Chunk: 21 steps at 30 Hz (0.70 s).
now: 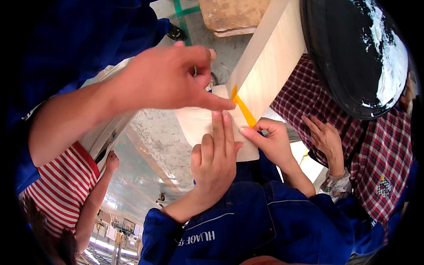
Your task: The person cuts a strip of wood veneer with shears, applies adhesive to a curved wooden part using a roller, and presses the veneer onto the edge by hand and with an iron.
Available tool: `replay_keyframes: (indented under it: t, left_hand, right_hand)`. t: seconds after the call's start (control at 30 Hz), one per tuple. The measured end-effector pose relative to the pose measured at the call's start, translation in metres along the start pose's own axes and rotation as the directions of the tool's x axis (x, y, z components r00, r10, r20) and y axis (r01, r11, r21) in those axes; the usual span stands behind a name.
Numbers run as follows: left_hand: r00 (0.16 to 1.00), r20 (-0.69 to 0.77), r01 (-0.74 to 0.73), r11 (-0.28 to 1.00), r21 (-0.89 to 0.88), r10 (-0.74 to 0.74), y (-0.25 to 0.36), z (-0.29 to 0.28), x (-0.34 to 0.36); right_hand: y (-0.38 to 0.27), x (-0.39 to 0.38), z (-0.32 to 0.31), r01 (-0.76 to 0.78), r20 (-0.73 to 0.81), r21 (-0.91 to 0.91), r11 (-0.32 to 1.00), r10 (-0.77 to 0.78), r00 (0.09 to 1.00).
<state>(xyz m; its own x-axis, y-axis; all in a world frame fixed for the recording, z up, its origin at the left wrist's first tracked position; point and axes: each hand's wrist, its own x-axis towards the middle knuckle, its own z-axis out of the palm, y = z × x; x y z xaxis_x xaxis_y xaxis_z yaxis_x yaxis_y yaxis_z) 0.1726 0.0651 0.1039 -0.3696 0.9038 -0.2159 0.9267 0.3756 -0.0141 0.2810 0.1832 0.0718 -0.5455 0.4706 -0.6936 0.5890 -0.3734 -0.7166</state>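
Note:
A pale wooden board piece [269,57] stands at an angle against a flat pale piece [194,126]. Across the corner where they meet runs a yellow strip [246,111] that looks like tape. My right hand [274,142] pinches the strip's lower end between thumb and fingers. Beside it, my left hand [215,162] has two fingers stretched out flat on the pale piece, just below the corner; the others are bent, and it holds nothing. Above my left fingertips, a co-worker's hand [181,77] reaches in from the left, one finger pointing at the strip's upper end.
At the upper right is a round black lid or tray [340,48] smeared with white paste. Close on the right, another person's hand [327,137] rests against a checked garment [371,150]. A person in a striped top [62,190] is at the left. A brown board [234,15] lies at the top.

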Motion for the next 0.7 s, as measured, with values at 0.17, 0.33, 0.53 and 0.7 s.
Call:
replay_keyframes:
  t: [0.17, 0.33, 0.53, 0.7]
  left_hand:
    - [0.999, -0.037, 0.010, 1.000, 0.018, -0.009, 0.004, 0.005, -0.002]
    - [0.994, -0.106, 0.032, 0.999, 0.035, -0.028, 0.010, 0.011, -0.004]
    - [0.985, -0.167, 0.053, 0.999, -0.014, -0.054, 0.010, 0.012, -0.006]
    - [0.982, -0.184, 0.033, 0.997, -0.074, -0.046, 0.008, 0.008, -0.008]
  right_hand:
    - [0.000, -0.003, 0.001, 0.023, -0.010, -0.005, 1.000, -0.023, 1.000]
    - [0.022, -0.006, -0.001, 0.118, -0.038, -0.042, 0.992, -0.120, 0.992]
    - [0.027, -0.036, -0.008, 0.325, -0.202, -0.190, 0.926, -0.361, 0.910]
    - [0.010, -0.060, -0.016, 0.455, 0.016, -0.759, 0.465, -0.686, 0.728]
